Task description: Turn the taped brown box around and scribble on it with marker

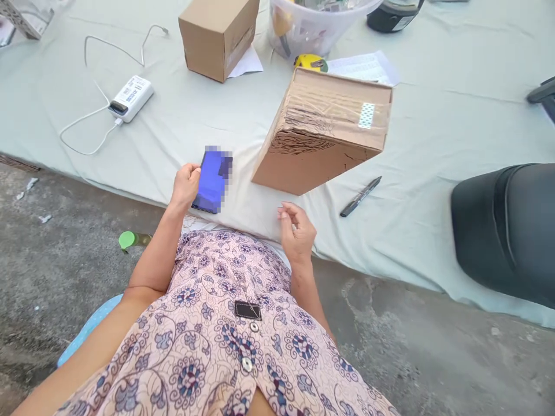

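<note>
My left hand (pixel 186 188) grips a smartphone (pixel 213 180) by its edge, and the phone's screen is blurred out. Nothing is in my right hand (pixel 297 231), whose fingers curl loosely above the grey-green sheet (pixel 182 153) near the table's front edge. Just beyond that hand sits a taped cardboard box (pixel 323 130), tilted on one corner to all appearances. A black marker pen (pixel 359 197) lies to the right of my right hand, not touching it.
A second cardboard box (pixel 219 37), a plastic basket (pixel 321 23), a yellow tape measure (pixel 311 62) and papers (pixel 364 68) lie at the far side. A white power bank (pixel 130 98) with cables is at left. A black padded seat (pixel 505 231) is at right.
</note>
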The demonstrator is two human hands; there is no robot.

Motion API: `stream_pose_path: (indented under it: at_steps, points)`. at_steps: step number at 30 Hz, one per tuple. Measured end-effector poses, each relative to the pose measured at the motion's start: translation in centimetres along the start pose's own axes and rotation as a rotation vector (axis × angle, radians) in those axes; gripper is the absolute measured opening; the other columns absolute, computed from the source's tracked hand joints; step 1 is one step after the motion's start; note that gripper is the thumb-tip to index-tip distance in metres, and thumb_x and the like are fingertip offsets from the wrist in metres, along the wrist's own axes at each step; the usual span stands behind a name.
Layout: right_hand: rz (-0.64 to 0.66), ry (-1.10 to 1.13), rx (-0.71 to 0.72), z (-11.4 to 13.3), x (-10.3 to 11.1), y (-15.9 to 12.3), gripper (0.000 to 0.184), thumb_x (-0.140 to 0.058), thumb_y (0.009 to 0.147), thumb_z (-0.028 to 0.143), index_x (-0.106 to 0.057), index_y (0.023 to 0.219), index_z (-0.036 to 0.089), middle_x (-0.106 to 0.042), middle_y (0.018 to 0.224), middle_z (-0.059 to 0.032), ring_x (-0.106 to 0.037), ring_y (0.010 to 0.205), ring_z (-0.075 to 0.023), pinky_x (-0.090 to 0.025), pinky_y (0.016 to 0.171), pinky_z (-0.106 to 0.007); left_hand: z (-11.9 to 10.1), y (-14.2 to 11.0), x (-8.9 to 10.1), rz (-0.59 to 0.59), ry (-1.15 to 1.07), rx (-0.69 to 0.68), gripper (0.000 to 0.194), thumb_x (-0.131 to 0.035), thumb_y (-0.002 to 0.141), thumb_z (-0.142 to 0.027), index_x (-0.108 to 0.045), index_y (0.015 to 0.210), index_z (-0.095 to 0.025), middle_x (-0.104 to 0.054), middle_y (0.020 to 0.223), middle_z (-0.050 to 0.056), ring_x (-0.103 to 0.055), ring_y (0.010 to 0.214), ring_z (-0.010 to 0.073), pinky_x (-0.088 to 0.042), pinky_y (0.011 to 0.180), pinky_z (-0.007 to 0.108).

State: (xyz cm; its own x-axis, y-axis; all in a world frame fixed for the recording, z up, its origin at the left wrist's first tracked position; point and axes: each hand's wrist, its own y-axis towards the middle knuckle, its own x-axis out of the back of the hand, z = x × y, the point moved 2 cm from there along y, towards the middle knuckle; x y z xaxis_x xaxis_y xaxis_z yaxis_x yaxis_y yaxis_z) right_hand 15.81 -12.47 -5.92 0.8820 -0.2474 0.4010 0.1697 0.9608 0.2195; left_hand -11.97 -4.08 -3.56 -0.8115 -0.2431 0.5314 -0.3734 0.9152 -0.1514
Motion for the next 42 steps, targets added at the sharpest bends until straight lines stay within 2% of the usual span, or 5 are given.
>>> stream_pose_path:
  at_steps: [5,12,22,30,42]
  points:
    - [0.313,0.259,-0.095,1.3,-1.9,-1.0,0.038,-0.055,0.095,0.046,-0.06,0.123,0.021,-0.075,0.1,-0.0069,-0.072,0.082,-0.0166,-0.059,0.081,-0.034,-2.6,-3.1,1.1,-0.046,-0.441,-0.072,0.014,-0.046,0.094,-0.026,-0.059,0.098,-0.021,-0.067,0.086,0.002,-0.068,0.082,0.0165,-0.055,0.073,0.027]
    - [0.596,0.536,-0.12,6.1,-0.8,-1.7,0.067,-0.066,0.089,0.053,-0.043,0.145,0.025,-0.075,0.103,-0.0047,-0.07,0.086,-0.0167,-0.058,0.08,-0.034,-8.5,-7.5,1.0,-0.004,-0.822,-0.28,0.011,-0.059,0.096,-0.03,-0.064,0.097,-0.021,-0.067,0.091,0.001,-0.071,0.097,0.0168,-0.056,0.084,0.027]
    - [0.351,0.515,-0.146,7.6,-0.1,-2.4,0.048,-0.067,0.087,0.051,-0.055,0.126,0.025,-0.07,0.098,-0.0019,-0.067,0.082,-0.0167,-0.058,0.074,-0.034,-10.3,-10.0,-1.6,0.18,-0.889,-0.233,0.01,-0.059,0.097,-0.033,-0.065,0.097,-0.024,-0.067,0.085,-0.001,-0.074,0.101,0.0197,-0.06,0.077,0.027]
    - [0.373,0.633,-0.12,7.8,0.1,-2.4,0.05,-0.067,0.086,0.058,-0.056,0.121,0.024,-0.073,0.091,-0.0018,-0.07,0.082,-0.0182,-0.058,0.075,-0.036,-9.5,-9.5,-2.1,0.252,-0.946,-0.345,0.02,-0.064,0.093,-0.044,-0.063,0.101,-0.025,-0.07,0.089,-0.001,-0.074,0.101,0.0195,-0.06,0.08,0.027]
    - [0.371,0.596,-0.119,6.0,-0.6,-2.3,0.053,-0.067,0.087,0.056,-0.056,0.13,0.027,-0.07,0.081,0.0015,-0.068,0.074,-0.0157,-0.059,0.073,-0.033,-8.6,-9.0,-0.7,0.166,-0.974,-0.321,0.017,-0.066,0.092,-0.038,-0.063,0.099,-0.023,-0.069,0.087,0.0,-0.073,0.098,0.0187,-0.059,0.082,0.028]
